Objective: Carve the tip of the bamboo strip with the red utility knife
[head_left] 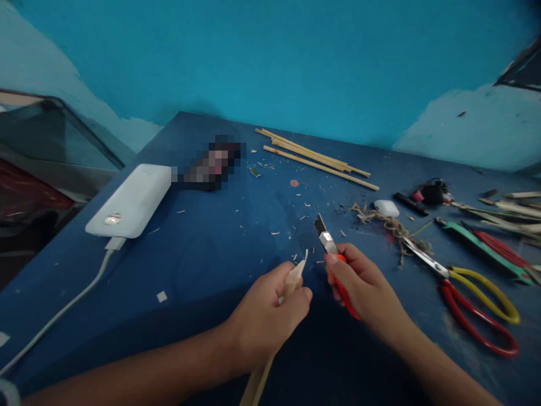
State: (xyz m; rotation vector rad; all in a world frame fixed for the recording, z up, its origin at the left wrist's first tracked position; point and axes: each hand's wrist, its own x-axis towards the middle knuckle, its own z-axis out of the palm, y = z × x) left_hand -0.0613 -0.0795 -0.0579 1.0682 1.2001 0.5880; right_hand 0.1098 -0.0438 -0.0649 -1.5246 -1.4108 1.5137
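My left hand (270,316) is closed around a pale bamboo strip (258,379), whose split upper end pokes out past the thumb and whose lower part runs down below the fist. In my right hand (367,282) is a utility knife (343,282) with a red-orange handle, gripped with the thumb along it. Its dark blade points up and away, just right of the strip's tip and apart from it. Pale shavings (301,217) lie scattered on the blue table (211,248) beyond both hands.
Thin bamboo sticks (316,155) lie at the back. Scissors (448,276) with red and yellow handles, a green-handled cutter (482,248), tangled twine (397,228) and a white case (386,208) are on the right. A white power bank (131,200) with a cable (80,293) rests left, near a blurred-out object (211,166).
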